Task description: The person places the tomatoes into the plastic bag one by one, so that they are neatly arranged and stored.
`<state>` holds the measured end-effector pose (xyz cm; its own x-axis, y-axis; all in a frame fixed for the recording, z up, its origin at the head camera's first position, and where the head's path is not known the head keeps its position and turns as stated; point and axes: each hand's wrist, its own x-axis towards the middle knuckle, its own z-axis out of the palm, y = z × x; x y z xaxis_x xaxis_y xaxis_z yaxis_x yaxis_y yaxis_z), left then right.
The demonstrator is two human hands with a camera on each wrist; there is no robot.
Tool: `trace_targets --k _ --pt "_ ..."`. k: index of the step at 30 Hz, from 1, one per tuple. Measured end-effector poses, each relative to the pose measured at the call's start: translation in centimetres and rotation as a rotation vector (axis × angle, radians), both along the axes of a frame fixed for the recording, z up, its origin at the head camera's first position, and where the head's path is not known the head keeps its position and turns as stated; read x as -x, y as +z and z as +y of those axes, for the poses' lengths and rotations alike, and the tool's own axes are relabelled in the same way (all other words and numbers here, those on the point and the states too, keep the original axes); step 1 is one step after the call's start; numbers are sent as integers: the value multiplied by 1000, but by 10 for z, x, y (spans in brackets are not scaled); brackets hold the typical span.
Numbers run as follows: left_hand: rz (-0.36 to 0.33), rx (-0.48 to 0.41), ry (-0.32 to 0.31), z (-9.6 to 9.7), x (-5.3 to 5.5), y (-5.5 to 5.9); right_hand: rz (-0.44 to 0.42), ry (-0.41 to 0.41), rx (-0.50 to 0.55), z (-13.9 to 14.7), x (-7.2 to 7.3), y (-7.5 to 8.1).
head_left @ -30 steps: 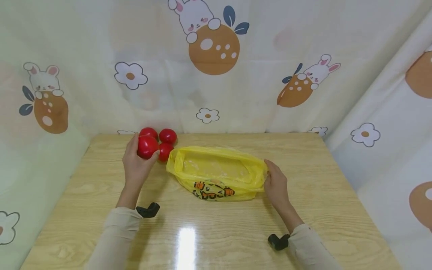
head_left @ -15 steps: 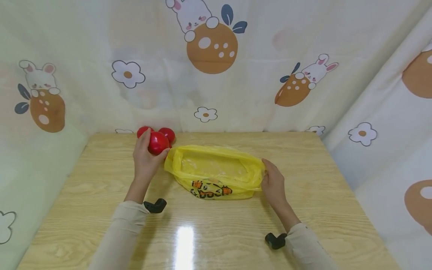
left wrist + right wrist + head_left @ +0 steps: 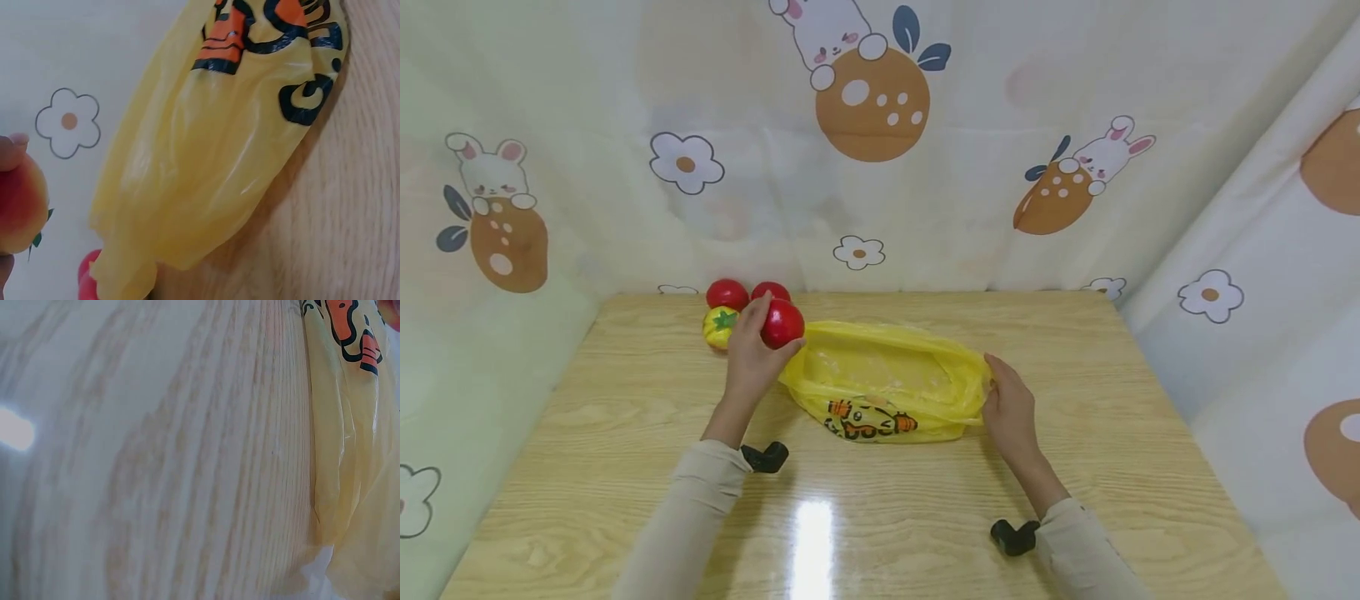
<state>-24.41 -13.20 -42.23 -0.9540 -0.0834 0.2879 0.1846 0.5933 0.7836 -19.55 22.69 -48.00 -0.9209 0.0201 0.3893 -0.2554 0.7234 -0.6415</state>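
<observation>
Two sets of fingers grip: left hand [image 3: 754, 357] a red fruit [image 3: 785, 323], right hand [image 3: 1013, 410] the yellow plastic bag [image 3: 942, 420] (presumably so it gapes).

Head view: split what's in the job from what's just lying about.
Apparently in the job:
Red round piece, in the left grip
Yellow bag, held by the right grip

Lying about, perhaps also for the job:
Rear-left red piece
Red piece beside it
Yellow piece with green top
</observation>
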Motion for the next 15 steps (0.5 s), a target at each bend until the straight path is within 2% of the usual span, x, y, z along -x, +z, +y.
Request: trace_targets --k 6,12,15 --pt "19 14 -28 10 2 -6 -27 0 7 2 -1 4" --pt "-50 3 -81 23 1 -6 -30 -6 -3 4 -1 5" --pt "-63 -21 -103 29 -1 -8 -25 -4 -3 4 0 2"
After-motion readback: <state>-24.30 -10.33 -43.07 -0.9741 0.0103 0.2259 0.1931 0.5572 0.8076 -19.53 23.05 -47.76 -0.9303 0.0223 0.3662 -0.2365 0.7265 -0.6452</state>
